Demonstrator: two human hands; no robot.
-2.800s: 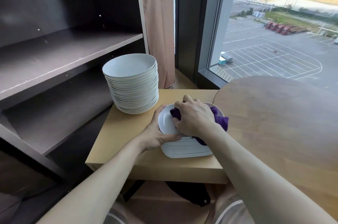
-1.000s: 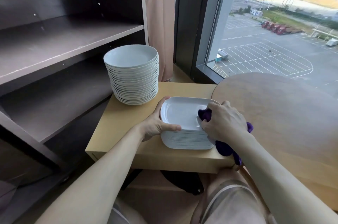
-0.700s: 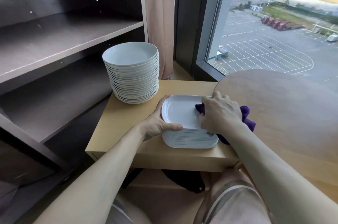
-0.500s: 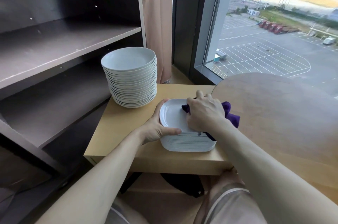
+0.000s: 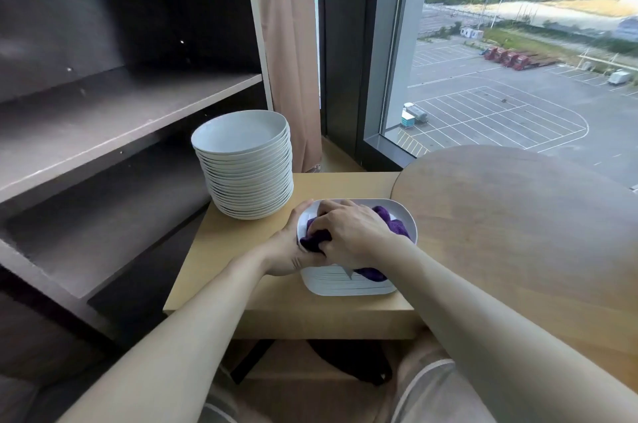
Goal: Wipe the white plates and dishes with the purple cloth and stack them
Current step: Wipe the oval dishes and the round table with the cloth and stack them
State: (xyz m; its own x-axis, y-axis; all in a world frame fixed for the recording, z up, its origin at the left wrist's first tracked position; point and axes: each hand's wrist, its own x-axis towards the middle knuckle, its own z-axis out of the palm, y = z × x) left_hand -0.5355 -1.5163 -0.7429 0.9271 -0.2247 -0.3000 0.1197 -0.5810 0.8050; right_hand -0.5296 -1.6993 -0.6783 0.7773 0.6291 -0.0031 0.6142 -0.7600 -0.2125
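Observation:
A stack of square white dishes (image 5: 345,282) sits near the front of the light wooden table (image 5: 248,284). My right hand (image 5: 352,231) grips the purple cloth (image 5: 393,224) and presses it onto the left part of the top dish. My left hand (image 5: 291,246) holds the left edge of that stack, its thumb partly hidden under the cloth and the right hand. A tall stack of round white plates (image 5: 247,165) stands behind and to the left of the square dishes.
A dark open shelf unit (image 5: 103,118) runs along the left. A round wooden tabletop (image 5: 535,232) adjoins the dishes on the right. A tan curtain (image 5: 290,59) and a large window (image 5: 518,59) stand behind. A dark object (image 5: 348,364) lies under the table.
My right hand has swept the purple cloth from the right side of the top dish across to its left side. My left hand keeps its hold on the stack's left edge.

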